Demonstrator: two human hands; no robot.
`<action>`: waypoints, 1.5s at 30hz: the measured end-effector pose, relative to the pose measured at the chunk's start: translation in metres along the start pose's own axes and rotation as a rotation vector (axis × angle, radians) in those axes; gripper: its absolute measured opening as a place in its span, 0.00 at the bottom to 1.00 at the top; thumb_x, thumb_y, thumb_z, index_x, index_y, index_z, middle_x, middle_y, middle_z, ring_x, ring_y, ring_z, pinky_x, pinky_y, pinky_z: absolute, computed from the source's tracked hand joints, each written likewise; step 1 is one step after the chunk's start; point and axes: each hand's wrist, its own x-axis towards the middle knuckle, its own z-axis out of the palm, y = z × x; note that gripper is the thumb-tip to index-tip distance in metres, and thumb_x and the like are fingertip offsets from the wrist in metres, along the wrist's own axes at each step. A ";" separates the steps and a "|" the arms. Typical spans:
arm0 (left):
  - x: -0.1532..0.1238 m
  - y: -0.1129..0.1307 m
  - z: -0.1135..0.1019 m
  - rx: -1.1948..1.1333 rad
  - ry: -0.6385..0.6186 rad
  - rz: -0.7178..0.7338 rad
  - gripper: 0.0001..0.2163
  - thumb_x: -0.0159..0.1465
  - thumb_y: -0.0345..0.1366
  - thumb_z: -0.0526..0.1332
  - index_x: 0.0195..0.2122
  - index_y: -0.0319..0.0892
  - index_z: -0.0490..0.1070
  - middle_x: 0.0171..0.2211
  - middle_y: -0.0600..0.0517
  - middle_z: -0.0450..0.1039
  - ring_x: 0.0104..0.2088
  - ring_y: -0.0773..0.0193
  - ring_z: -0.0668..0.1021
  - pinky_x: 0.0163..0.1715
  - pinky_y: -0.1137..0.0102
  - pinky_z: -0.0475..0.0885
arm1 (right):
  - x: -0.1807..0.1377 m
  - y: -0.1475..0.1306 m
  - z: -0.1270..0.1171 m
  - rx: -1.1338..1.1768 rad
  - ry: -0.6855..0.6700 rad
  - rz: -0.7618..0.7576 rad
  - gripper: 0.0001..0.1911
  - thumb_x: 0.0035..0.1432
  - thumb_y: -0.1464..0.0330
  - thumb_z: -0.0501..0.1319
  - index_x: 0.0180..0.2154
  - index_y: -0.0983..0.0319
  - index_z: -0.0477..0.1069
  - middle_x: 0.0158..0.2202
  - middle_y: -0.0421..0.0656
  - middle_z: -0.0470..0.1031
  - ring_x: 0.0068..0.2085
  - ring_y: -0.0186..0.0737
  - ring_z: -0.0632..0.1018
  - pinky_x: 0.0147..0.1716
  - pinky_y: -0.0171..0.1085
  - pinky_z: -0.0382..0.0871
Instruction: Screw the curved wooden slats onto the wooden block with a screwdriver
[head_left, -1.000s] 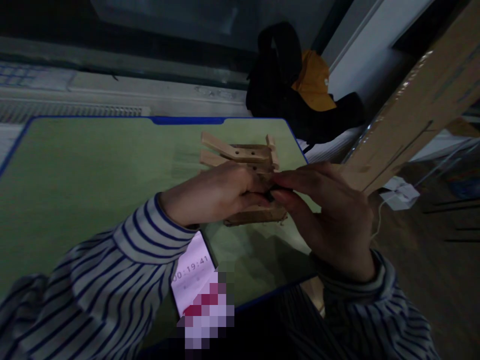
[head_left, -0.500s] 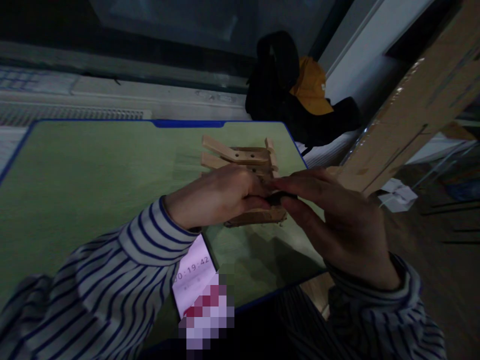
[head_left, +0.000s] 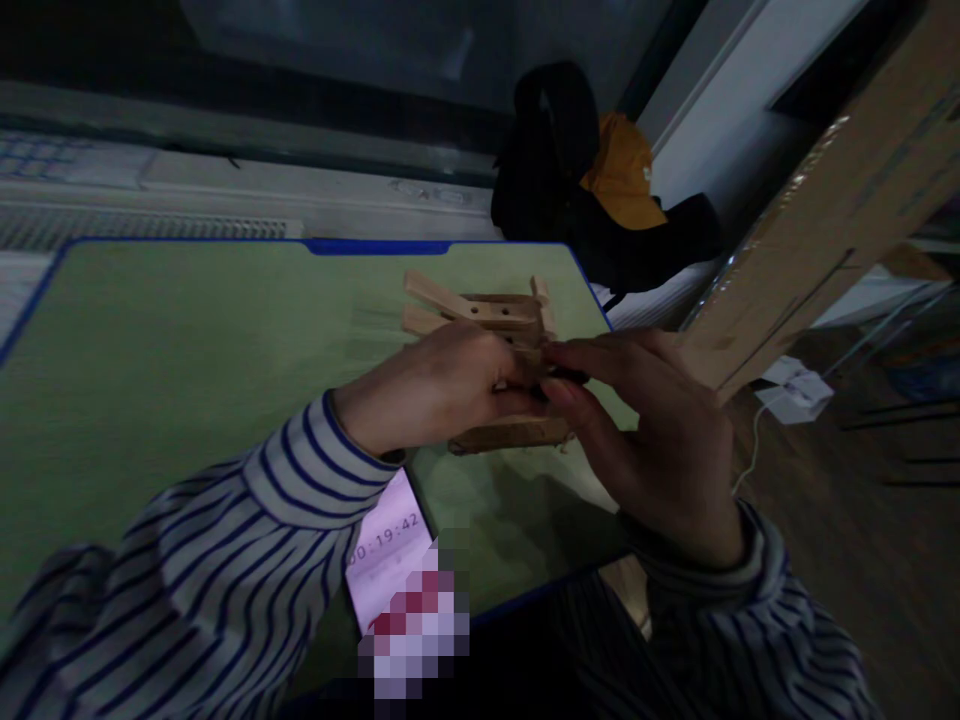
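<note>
A wooden assembly (head_left: 502,438) lies on the green table, with pale angled wooden strips (head_left: 439,295) sticking out to the left and holes in one of them. My left hand (head_left: 457,385) reaches over its middle, fingers closed around something mostly hidden. From the right, my right hand (head_left: 645,430) pinches with thumb and fingertips at a small dark piece (head_left: 566,376), whose kind I cannot make out. Both hands' fingertips meet over the right half of the assembly. A short pale wooden piece (head_left: 541,292) stands at its far right corner.
The green table (head_left: 187,340) has a blue edge. A phone (head_left: 390,530) showing a timer lies near the front edge, partly under my left sleeve. Behind are a black bag (head_left: 540,170) and a yellow cap (head_left: 622,170). A large cardboard sheet (head_left: 832,190) rises at the right.
My right hand has moved a little to the left, bringing its fingertips closer to my left hand. The small dark piece has shifted slightly. The left hand stays nearly where it was.
</note>
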 end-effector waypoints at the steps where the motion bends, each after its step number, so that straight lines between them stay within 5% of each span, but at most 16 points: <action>1: 0.000 0.000 0.000 -0.022 -0.001 0.014 0.09 0.63 0.38 0.57 0.34 0.42 0.76 0.32 0.54 0.78 0.34 0.67 0.77 0.33 0.74 0.65 | 0.001 0.001 -0.003 0.042 -0.057 -0.003 0.15 0.56 0.70 0.61 0.46 0.62 0.69 0.39 0.42 0.77 0.40 0.37 0.75 0.39 0.38 0.71; 4: -0.001 -0.001 0.001 -0.037 -0.029 0.029 0.09 0.64 0.36 0.55 0.39 0.44 0.75 0.36 0.56 0.77 0.37 0.68 0.77 0.35 0.74 0.65 | 0.003 0.005 -0.008 0.133 -0.136 -0.020 0.14 0.56 0.71 0.60 0.47 0.59 0.69 0.40 0.41 0.76 0.41 0.36 0.76 0.38 0.36 0.72; 13: -0.001 0.000 0.001 0.073 -0.017 -0.008 0.09 0.63 0.38 0.57 0.36 0.44 0.76 0.33 0.55 0.77 0.34 0.67 0.77 0.31 0.73 0.64 | -0.006 -0.003 0.014 -0.109 0.122 0.017 0.09 0.54 0.70 0.62 0.39 0.60 0.73 0.30 0.40 0.77 0.33 0.37 0.74 0.34 0.39 0.70; 21: -0.002 -0.003 -0.001 0.007 -0.040 0.043 0.09 0.64 0.36 0.55 0.37 0.44 0.75 0.34 0.56 0.77 0.35 0.69 0.77 0.33 0.74 0.64 | 0.005 0.004 -0.012 0.095 -0.175 0.021 0.17 0.57 0.70 0.60 0.50 0.62 0.68 0.42 0.41 0.76 0.43 0.34 0.75 0.40 0.34 0.71; 33: 0.001 -0.002 -0.001 0.089 -0.041 -0.022 0.09 0.62 0.38 0.57 0.34 0.43 0.77 0.31 0.55 0.77 0.33 0.68 0.77 0.32 0.74 0.64 | -0.005 -0.003 0.012 -0.122 0.125 -0.002 0.11 0.54 0.71 0.62 0.41 0.60 0.71 0.34 0.42 0.78 0.35 0.39 0.75 0.33 0.40 0.71; 40: -0.001 -0.004 0.000 -0.006 -0.021 0.041 0.08 0.64 0.36 0.56 0.39 0.46 0.75 0.34 0.58 0.77 0.34 0.71 0.77 0.32 0.76 0.64 | 0.003 0.004 -0.009 0.079 -0.157 -0.003 0.17 0.56 0.71 0.61 0.49 0.60 0.67 0.42 0.41 0.76 0.42 0.35 0.75 0.40 0.36 0.72; 45: -0.002 -0.003 0.000 -0.001 -0.036 0.048 0.08 0.63 0.33 0.56 0.39 0.45 0.75 0.34 0.57 0.77 0.34 0.70 0.77 0.32 0.76 0.64 | -0.003 0.004 0.002 -0.021 0.046 -0.038 0.13 0.54 0.72 0.62 0.43 0.58 0.70 0.37 0.40 0.78 0.36 0.36 0.76 0.34 0.37 0.73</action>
